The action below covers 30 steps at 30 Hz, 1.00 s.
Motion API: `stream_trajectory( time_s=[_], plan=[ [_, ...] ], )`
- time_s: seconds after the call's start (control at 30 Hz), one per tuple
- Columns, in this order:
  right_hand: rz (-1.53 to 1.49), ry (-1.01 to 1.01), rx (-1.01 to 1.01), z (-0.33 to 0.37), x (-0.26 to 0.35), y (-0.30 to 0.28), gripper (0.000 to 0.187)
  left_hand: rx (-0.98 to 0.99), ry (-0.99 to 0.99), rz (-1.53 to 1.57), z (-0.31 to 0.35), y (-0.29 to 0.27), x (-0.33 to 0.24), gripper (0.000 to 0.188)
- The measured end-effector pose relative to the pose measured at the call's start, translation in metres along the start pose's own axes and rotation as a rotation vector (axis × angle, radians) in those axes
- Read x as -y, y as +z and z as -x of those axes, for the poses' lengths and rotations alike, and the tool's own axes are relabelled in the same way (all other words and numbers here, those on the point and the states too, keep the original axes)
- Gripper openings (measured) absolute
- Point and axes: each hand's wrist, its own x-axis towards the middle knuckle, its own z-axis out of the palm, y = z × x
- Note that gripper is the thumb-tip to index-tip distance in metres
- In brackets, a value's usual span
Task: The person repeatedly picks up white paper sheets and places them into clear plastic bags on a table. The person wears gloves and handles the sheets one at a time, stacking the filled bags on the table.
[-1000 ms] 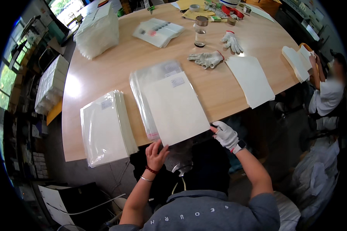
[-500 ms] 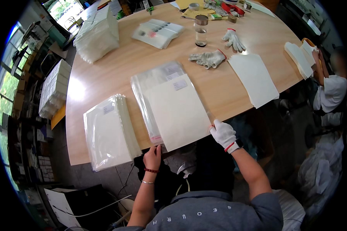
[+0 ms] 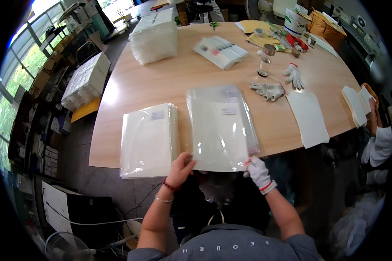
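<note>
A clear plastic bag with a cream sheet inside (image 3: 217, 139) lies at the table's near edge, a small label near its far end. My bare left hand (image 3: 181, 169) pinches its near left corner between thumb and fingers. At the near right corner, my right hand (image 3: 258, 173) in a white glove grips the bag's edge. Beneath it, a pile of clear plastic bags (image 3: 252, 141) shows along the right side. To the left sits a neat stack of filled bags (image 3: 143, 143), its top one labelled too.
Loose white sheets (image 3: 308, 122) lie to the right. Beyond are spare work gloves (image 3: 268, 90), a glass jar (image 3: 264, 67) and a bundle of printed bags (image 3: 220, 51). A tall pile of plastic bags (image 3: 153, 39) stands far left. Another person's hand (image 3: 372, 108) is at the right edge.
The cream sheet lay bare on the bags; now clear plastic covers it. My hands have drawn closer to its near corners, and the view has shifted, placing the table contents farther right.
</note>
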Motion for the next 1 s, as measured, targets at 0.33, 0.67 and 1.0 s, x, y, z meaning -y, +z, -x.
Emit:
stream_trajectory(
  time_s=[0.33,0.67,1.0],
  plan=[
    [0.352,-0.332,0.428,-0.033,0.027,0.211,0.030,-0.549,0.037,-0.509,0.079,-0.227,0.075,0.032],
    [0.161,-0.454,0.273,-0.032,0.015,0.119,0.011,-1.076,0.242,-1.186,0.064,-0.208,0.076,0.063],
    [-0.841,-0.186,-0.973,-0.019,-0.036,-0.225,0.032,0.089,0.425,-0.776,-0.033,0.054,0.003,0.027]
  ],
)
